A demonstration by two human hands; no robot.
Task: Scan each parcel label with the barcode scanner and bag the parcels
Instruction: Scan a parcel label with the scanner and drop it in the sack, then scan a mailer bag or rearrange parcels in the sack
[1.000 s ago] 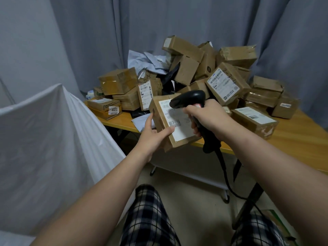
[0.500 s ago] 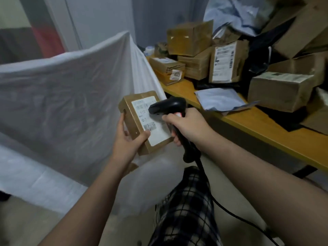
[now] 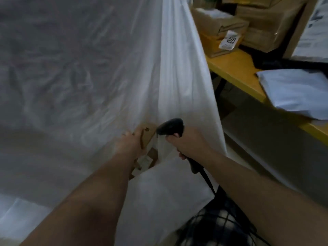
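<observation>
White plastic bag (image 3: 88, 77): fills left and centre. Left hand (image 3: 130, 145): closed round brown parcel (image 3: 146, 134) at the bag's mouth. Right hand (image 3: 188, 144), just beside: clamped on black barcode scanner (image 3: 170, 126), pinching the bag's edge. Yellow table (image 3: 236, 68) with boxes: right.

Large white plastic bag (image 3: 88, 71): left of the yellow wooden table (image 3: 236, 71), its mouth just beside both hands.
Brown cardboard parcel (image 3: 146, 134): at the bag's mouth, under the left hand (image 3: 128, 148).
Black barcode scanner (image 3: 171, 127): right of the parcel, in the right hand (image 3: 189, 145).
Stacked cardboard boxes (image 3: 220, 23): table's far end.
Pale plastic mailer (image 3: 294, 91): over the table's near edge.
</observation>
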